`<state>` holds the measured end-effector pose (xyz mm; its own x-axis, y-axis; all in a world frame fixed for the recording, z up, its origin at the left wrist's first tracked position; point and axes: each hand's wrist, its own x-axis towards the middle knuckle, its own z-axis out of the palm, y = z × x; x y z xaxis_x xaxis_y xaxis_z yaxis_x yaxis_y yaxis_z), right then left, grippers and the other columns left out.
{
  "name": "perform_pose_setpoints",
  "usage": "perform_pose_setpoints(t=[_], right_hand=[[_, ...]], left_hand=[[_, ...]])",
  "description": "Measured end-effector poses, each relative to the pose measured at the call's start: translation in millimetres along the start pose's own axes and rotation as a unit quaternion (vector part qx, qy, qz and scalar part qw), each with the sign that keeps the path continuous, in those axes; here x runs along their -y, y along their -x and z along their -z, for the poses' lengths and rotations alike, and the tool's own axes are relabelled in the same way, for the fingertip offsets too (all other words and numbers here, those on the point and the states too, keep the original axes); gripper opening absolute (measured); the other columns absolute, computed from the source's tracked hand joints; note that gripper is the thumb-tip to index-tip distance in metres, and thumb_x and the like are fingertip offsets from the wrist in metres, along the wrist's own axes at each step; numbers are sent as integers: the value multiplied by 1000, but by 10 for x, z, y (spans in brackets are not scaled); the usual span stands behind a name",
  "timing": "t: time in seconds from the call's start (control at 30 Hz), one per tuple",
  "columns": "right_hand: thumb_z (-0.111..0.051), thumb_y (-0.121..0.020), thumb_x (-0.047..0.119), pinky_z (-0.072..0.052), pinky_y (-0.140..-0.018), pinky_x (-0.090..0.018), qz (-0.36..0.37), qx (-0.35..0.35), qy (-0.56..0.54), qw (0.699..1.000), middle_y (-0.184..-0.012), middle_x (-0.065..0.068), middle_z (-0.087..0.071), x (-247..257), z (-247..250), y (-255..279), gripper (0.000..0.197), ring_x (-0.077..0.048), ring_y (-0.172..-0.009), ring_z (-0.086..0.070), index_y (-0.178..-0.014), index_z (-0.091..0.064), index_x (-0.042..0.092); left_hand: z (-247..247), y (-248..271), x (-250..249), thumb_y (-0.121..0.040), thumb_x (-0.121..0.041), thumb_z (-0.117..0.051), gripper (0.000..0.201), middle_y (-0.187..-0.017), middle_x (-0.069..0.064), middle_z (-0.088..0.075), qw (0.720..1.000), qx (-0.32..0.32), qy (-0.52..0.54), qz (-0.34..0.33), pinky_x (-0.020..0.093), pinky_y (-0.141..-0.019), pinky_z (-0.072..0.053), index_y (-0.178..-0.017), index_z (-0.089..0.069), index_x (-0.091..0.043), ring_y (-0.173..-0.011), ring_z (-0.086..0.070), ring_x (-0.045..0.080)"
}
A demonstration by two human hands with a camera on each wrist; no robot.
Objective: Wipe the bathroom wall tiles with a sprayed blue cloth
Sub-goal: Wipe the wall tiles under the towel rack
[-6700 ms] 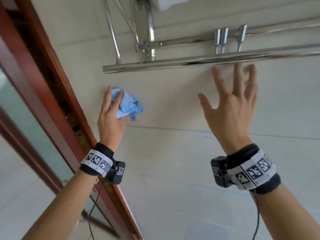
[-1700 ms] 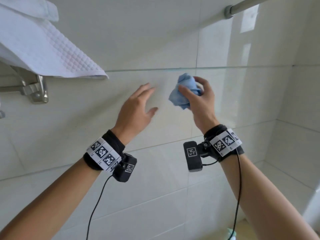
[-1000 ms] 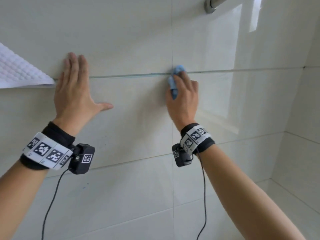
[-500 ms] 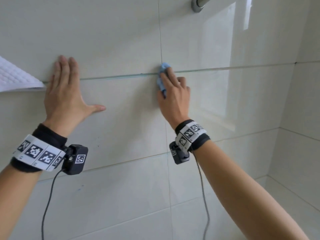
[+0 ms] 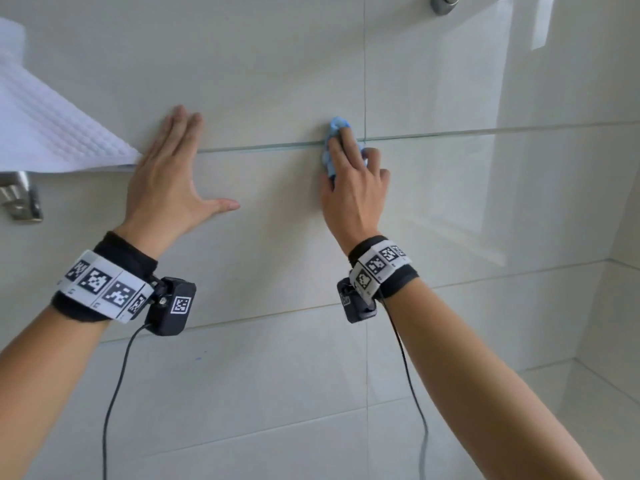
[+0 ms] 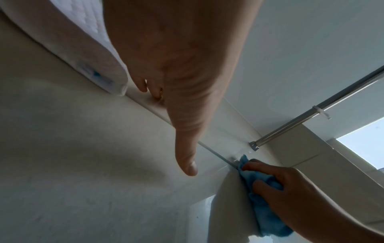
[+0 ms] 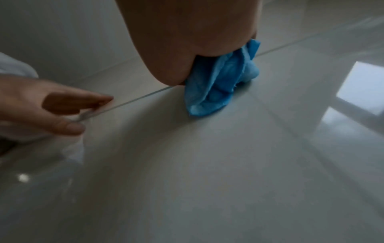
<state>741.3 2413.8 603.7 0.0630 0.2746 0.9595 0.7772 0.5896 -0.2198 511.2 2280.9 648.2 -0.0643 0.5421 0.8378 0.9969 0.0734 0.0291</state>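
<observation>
A crumpled blue cloth (image 5: 334,128) is pressed against the pale wall tiles (image 5: 450,81) where a horizontal and a vertical grout line cross. My right hand (image 5: 349,157) grips it, with the fingers curled over the wad. The left wrist view shows the blue cloth (image 6: 264,210) bunched under those fingers (image 6: 268,182). From the right wrist, the blue cloth (image 7: 216,87) sticks out below my palm onto the tile. My left hand (image 5: 169,181) lies flat on the wall to the left and holds nothing. Its fingers are straight and its thumb is spread.
A white waffle towel (image 5: 45,133) hangs at the upper left, its corner next to my left hand, over a metal bracket (image 5: 20,199). A chrome rod mount (image 5: 445,3) is fixed above the cloth. The side wall (image 5: 623,306) meets this wall at the right.
The cloth passed from my left hand to my right hand and came to this wall section. Over the last second it stays pressed at the grout crossing, edging slightly left. My left hand stays flat.
</observation>
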Motion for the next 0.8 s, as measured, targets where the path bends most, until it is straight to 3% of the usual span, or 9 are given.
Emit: perform_pose_setpoints(t=[0.17,0.23,0.3,0.43,0.53,0.6,0.7,0.8], right_hand=[[-63,-93,29,-47,-73,-40,113,13,42,993,-153,15,-53,-244,177,-153,37,-31,-106,-58,-130,-67,29],[-61,-93,27,-44,-74,-40,51,2,22,998,-153,17,-52,-267,174,-169,35,-31,-105,-56,-127,-68,30],[-60,-92,25,-42,-72,-40,9,-11,9,1000,-155,13,-50,33,29,-30,39,-32,-103,-55,-130,-66,25],[-59,-91,23,-45,-67,-38,146,30,-6,989,-149,8,-56,712,-114,16,40,-29,-100,-59,-130,-68,22],[-61,-95,28,-50,-67,-40,169,50,-4,984,-144,15,-59,652,18,-173,27,-27,-95,-59,-119,-72,28],[-61,-93,28,-51,-68,-40,213,49,32,975,-148,13,-57,428,53,-176,34,-29,-97,-60,-126,-69,30],[-60,-95,30,-51,-74,-41,173,26,30,984,-153,15,-53,146,109,-161,31,-31,-100,-59,-125,-69,30],[-57,-92,27,-47,-76,-41,86,-11,22,996,-154,12,-52,286,-42,-69,37,-32,-106,-58,-128,-67,24]], left_hand=[[49,103,90,-71,-43,-93,128,-175,7,-10,1000,-7,15,10,32,-129,-12,-166,-14,-8,-161,-9,18],[92,142,128,-73,-41,-92,124,-174,8,-12,1000,-11,8,17,34,-129,-15,-165,-16,-7,-161,-11,19],[156,159,176,-76,-40,-90,119,-174,9,-14,1000,-14,-17,16,39,-130,-17,-165,-17,-7,-161,-13,21],[267,117,297,-79,-39,-89,118,-173,13,-13,998,-10,-59,16,42,-130,-16,-165,-16,-5,-161,-13,26],[295,123,399,-78,-41,-88,119,-173,13,-13,997,14,-75,14,41,-130,-14,-165,-15,-4,-160,-14,27],[282,152,450,-78,-42,-88,120,-174,12,-11,996,26,-81,13,41,-130,-13,-165,-14,-5,-160,-14,26],[269,184,538,-78,-43,-87,124,-175,6,-4,996,35,-87,4,38,-130,-11,-167,-7,-11,-161,-9,21],[281,184,612,-79,-43,-87,125,-175,2,-1,996,44,-82,-1,33,-130,-9,-167,-4,-13,-161,-5,15]])
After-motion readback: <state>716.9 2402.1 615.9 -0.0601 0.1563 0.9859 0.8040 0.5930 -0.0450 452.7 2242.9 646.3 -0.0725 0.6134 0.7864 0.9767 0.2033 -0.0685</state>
